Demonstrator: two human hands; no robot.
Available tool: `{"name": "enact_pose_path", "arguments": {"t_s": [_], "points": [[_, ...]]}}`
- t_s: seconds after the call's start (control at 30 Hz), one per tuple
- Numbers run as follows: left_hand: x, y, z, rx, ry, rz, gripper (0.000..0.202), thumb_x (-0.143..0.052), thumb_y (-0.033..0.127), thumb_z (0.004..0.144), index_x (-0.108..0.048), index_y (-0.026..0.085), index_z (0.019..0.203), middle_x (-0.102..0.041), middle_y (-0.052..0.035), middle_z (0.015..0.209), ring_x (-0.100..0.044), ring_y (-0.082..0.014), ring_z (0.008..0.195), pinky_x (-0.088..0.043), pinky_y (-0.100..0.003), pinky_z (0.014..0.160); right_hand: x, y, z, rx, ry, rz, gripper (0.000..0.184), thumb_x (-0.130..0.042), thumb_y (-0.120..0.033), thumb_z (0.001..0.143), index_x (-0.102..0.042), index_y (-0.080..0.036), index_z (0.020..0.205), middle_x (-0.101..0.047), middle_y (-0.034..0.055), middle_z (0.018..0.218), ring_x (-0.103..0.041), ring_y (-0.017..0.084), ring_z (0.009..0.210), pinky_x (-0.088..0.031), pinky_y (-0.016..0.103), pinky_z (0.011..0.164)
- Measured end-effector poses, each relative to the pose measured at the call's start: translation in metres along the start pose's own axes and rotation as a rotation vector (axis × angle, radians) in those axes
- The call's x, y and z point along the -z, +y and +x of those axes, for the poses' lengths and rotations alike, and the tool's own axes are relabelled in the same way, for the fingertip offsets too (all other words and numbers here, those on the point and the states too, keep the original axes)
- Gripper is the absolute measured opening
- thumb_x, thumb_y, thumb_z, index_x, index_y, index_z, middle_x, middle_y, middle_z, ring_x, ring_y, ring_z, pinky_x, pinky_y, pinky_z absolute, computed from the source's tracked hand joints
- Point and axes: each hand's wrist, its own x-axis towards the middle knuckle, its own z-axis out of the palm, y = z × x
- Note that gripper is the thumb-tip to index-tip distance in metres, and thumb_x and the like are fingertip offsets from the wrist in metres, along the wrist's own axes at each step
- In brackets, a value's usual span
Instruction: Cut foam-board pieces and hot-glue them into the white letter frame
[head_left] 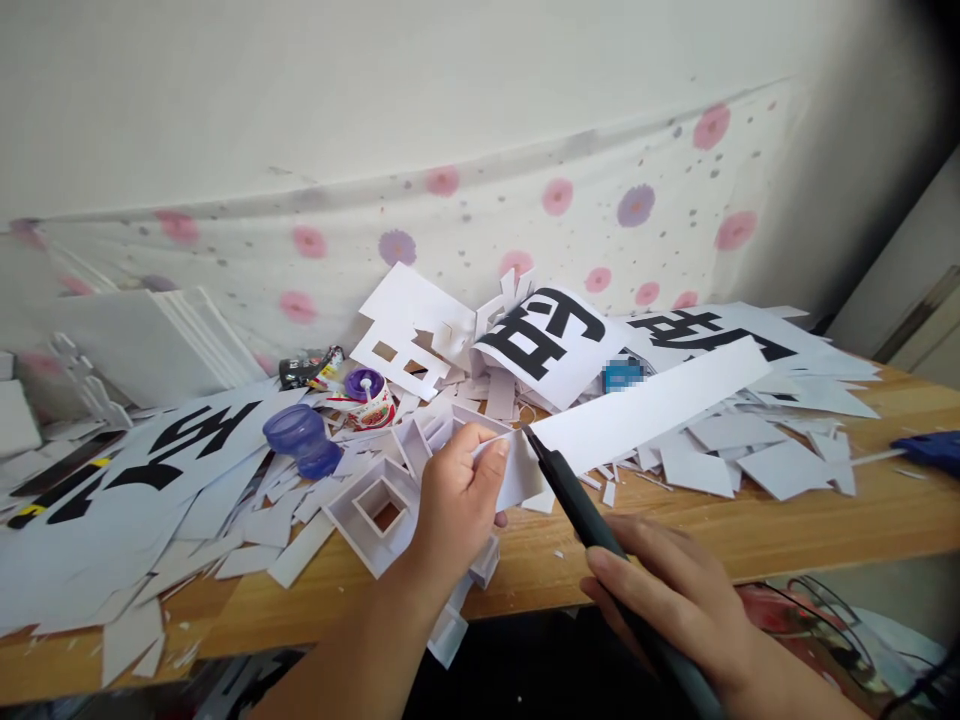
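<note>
While the left hand (461, 495), at the centre of the frame, pinches a wall of the white letter form (375, 510) between thumb and fingers, the right hand (675, 585), at lower right, closes around a black stick-shaped tool (581, 515). The tool slants toward the upper left, its tip at the edge of the pinched wall; whether the two touch cannot be told. The letter form, with raised walls and a square opening, lies left of and below the centre, partly hidden by the left hand. A long white strip (660, 405) extends from beside the tip toward the right. Left of the grip stand a translucent purple cup (304, 440) and, just beyond it, a tub with a purple lid (367, 397). Above the centre, a curled sheet (544, 340) bears a black character; a cut-out sheet (412, 340) lies to its left. White offcuts (701, 468) cover much of the wooden tabletop (525, 570). At the left edge rests a black-and-yellow cutter (60, 495); at the right edge, a blue tool (930, 450). Flowered cloth (480, 225) hangs behind, across the upper frame.
</note>
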Motion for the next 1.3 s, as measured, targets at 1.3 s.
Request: {"name": "enact_pose_path", "arguments": {"t_s": [1.3], "points": [[0.020, -0.030, -0.001, 0.021, 0.259, 0.074, 0.030, -0.048, 0.050, 0.088, -0.055, 0.022, 0.077, -0.047, 0.0060, 0.053, -0.052, -0.0131, 0.041, -0.041, -0.020, 0.033, -0.037, -0.011, 0.005, -0.478, -0.025, 0.336, 0.058, -0.051, -0.021, 0.095, -0.038, -0.033, 0.150, -0.066, 0.0100, 0.123, -0.072, 0.018, 0.086, -0.060, 0.024, 0.059]]}}
